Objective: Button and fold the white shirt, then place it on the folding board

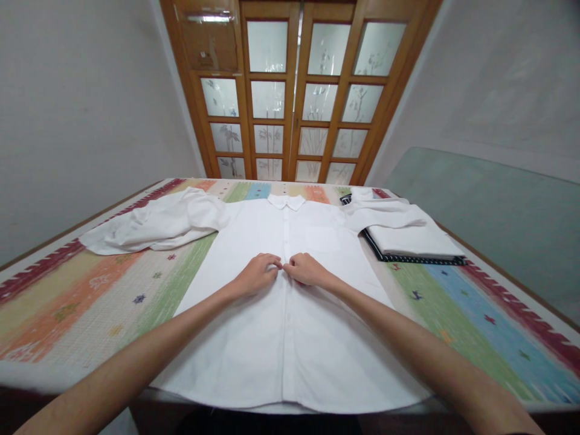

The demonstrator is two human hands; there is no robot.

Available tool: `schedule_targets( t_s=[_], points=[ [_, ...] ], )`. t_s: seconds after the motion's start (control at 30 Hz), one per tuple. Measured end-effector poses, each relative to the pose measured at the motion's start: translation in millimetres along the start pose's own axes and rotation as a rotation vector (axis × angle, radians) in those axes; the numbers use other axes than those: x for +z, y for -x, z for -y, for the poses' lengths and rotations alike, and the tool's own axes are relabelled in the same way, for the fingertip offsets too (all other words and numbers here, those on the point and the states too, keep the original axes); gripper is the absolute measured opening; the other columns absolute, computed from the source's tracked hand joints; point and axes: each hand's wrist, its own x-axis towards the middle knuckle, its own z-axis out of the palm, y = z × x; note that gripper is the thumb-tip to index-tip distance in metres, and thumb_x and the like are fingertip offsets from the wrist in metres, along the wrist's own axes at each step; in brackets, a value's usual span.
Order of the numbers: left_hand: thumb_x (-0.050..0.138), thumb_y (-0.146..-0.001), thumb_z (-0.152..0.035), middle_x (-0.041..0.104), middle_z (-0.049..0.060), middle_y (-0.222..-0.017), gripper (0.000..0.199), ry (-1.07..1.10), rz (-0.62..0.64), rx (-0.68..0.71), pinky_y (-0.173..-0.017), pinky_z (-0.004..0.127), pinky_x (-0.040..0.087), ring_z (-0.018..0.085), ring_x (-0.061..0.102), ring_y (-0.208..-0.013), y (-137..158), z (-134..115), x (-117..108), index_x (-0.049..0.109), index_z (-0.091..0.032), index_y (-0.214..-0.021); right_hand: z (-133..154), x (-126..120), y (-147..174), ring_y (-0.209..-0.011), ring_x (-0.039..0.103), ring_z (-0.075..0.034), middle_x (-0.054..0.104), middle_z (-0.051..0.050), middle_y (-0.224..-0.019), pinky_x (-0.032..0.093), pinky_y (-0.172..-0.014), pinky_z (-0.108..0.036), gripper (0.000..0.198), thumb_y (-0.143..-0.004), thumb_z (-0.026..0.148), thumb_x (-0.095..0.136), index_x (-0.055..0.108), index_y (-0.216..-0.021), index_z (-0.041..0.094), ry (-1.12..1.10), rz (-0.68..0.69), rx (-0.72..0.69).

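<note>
A white collared shirt (pixel 254 356) lies front side up across the table, its collar at the far end and its hem at the near edge. My left hand (pixel 260 273) and my right hand (pixel 304 269) meet at the middle of its button placket. Fingertips of both are pinched on the placket edge, nearly touching each other. Any button between them is too small to make out. The shirt's left-side sleeve (pixel 154 223) is spread out crumpled, and the opposite sleeve (pixel 385 214) reaches over a folded stack.
Folded white cloth (pixel 414 238) rests on a black patterned folded cloth (pixel 385 257) at the right. A colourful striped tablecloth (pixel 113 290) covers the table. Behind stand wooden doors with glass panes (pixel 290 78). A pale green panel (pixel 480 205) leans along the right wall.
</note>
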Motion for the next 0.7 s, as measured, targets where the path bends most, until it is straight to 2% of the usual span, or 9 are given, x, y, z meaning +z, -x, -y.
schedule_targets(
  t_s=[0.1, 0.2, 0.4, 0.7],
  points=[
    [0.054, -0.077, -0.012, 0.073, 0.004, -0.111, 0.027, -0.021, 0.001, 0.013, -0.1, 0.034, 0.047, 0.021, 0.063, -0.108, -3, -3, 1, 0.075, -0.02, -0.092, -10, 0, -1, -0.043, 0.056, -0.012, 0.064, -0.001, -0.052, 0.041, -0.05, -0.021, 0.028, -0.088, 0.03, 0.048, 0.066, -0.072, 0.015, -0.211, 0.083, 0.012],
    [0.055, -0.077, -0.012, 0.073, 0.004, -0.109, 0.025, -0.044, 0.001, 0.016, -0.099, 0.034, 0.046, 0.021, 0.063, -0.105, -7, -6, 3, 0.075, -0.02, -0.09, -18, 1, 0, -0.032, 0.043, -0.008, 0.057, 0.006, -0.045, 0.034, -0.04, -0.019, 0.016, -0.084, 0.022, 0.049, 0.06, -0.072, 0.017, -0.397, 0.12, 0.01],
    [0.058, -0.078, -0.013, 0.071, 0.006, -0.1, 0.024, -0.1, 0.021, 0.004, -0.095, 0.035, 0.046, 0.021, 0.063, -0.097, -13, -12, 6, 0.075, -0.019, -0.094, -28, 5, 1, -0.028, 0.038, -0.005, 0.057, 0.008, -0.045, 0.026, -0.033, -0.017, 0.013, -0.081, 0.017, 0.05, 0.054, -0.069, 0.019, -0.606, 0.117, -0.018],
    [0.059, -0.078, -0.018, 0.069, 0.002, -0.079, 0.017, -0.008, 0.06, -0.106, -0.071, 0.025, 0.048, 0.014, 0.062, -0.071, -18, -15, 6, 0.073, -0.016, -0.087, -32, 7, 2, -0.027, 0.037, -0.004, 0.058, 0.007, -0.045, 0.024, -0.03, -0.017, 0.01, -0.079, 0.017, 0.05, 0.055, -0.07, 0.018, -0.689, 0.121, -0.047]
  ],
)
